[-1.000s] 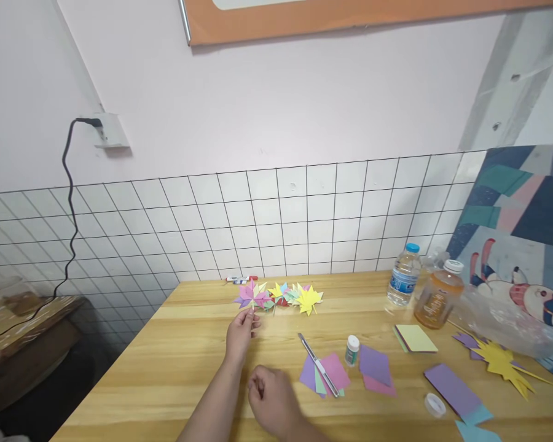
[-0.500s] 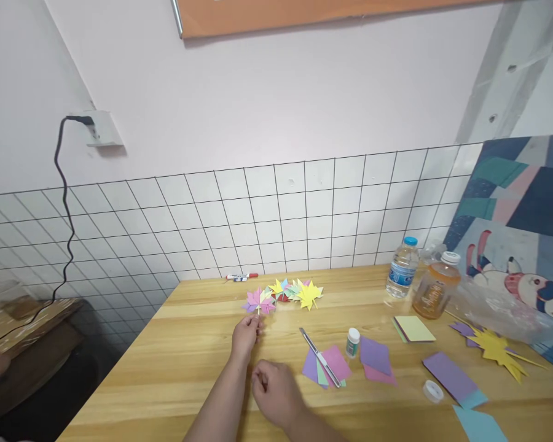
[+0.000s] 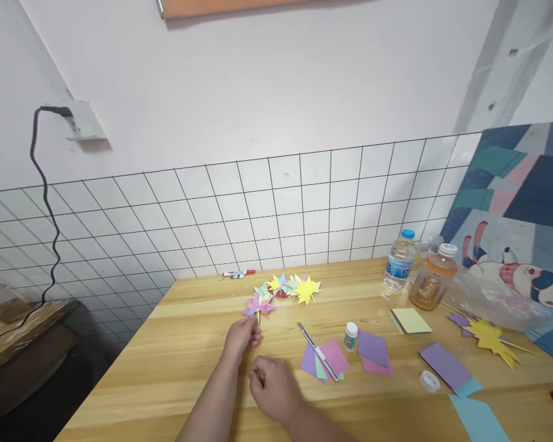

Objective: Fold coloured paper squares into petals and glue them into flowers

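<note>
My left hand (image 3: 242, 336) is at the near end of the paper leaves, its fingers closed at the stem of a pink paper maple leaf (image 3: 259, 303); the grip is partly hidden by the fingers. Behind that leaf lie several more leaves, among them a yellow paper leaf (image 3: 306, 289) and a green one (image 3: 262, 290). My right hand (image 3: 274, 385) rests on the table as a loose fist, with nothing visible in it. To its right, a utility knife (image 3: 317, 352) lies across pink, purple and green paper squares (image 3: 335, 355).
A small white-capped bottle (image 3: 351, 336) stands beside purple paper (image 3: 373, 348). Further right are yellow paper squares (image 3: 412, 321), a white lid (image 3: 430, 381), a water bottle (image 3: 400, 263), an amber drink bottle (image 3: 433, 277) and a yellow cutout (image 3: 490, 336). Markers (image 3: 238, 273) lie by the wall.
My left hand has drawn slightly back toward me, and the pink leaf has come nearer with it, showing more of its stem. My right hand stays fisted. The view has shifted a little.
</note>
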`<state>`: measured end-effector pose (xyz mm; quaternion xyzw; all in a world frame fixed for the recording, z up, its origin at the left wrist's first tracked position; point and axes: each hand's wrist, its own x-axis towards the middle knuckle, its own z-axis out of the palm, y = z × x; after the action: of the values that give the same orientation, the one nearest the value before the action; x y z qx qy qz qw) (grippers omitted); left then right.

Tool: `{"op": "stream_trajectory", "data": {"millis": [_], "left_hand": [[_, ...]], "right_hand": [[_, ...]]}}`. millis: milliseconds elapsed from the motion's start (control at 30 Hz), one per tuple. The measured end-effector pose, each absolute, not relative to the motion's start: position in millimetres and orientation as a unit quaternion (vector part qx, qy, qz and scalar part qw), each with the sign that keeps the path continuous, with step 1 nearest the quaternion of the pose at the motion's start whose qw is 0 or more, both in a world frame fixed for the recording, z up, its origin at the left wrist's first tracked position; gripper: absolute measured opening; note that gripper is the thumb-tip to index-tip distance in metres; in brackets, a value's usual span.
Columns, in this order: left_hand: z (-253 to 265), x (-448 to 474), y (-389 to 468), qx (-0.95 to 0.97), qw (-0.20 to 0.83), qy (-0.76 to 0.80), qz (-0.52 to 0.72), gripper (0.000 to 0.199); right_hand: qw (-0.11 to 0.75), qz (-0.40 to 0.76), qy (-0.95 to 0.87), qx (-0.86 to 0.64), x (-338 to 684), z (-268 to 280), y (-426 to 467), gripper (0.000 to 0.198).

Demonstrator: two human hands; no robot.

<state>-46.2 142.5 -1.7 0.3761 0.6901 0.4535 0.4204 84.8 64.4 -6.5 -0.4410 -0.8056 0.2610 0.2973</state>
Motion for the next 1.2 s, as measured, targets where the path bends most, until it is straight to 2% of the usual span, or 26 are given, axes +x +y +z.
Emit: {"op": "stream_trajectory", "data": {"millis": [133, 267, 400, 733, 1200], "left_hand": [[2, -53, 127, 0.473, 0.317, 0.712, 0.411, 0.036], [7, -49, 117, 0.597, 0.195, 0.679, 0.381, 0.026], [-3, -42, 118, 0.686, 0.124, 0.629, 0.345, 0.021], [-34, -40, 123, 0.713, 0.057, 0.649, 0.259, 0.032], [-21, -30, 101, 0.695, 0.057, 0.675, 0.242, 0.030]], "right_hand": [[0.298, 0.254, -0.810, -0.437, 85, -7, 65, 0.015], [0.298, 0.249, -0.811, -0.437, 85, -9, 65, 0.014], [0.303, 0.250, -0.811, -0.434, 84, -14, 65, 0.013], [0.320, 0.260, -0.806, -0.424, 84, -13, 64, 0.012], [0.319, 0.266, -0.802, -0.430, 85, -13, 65, 0.009]]}}
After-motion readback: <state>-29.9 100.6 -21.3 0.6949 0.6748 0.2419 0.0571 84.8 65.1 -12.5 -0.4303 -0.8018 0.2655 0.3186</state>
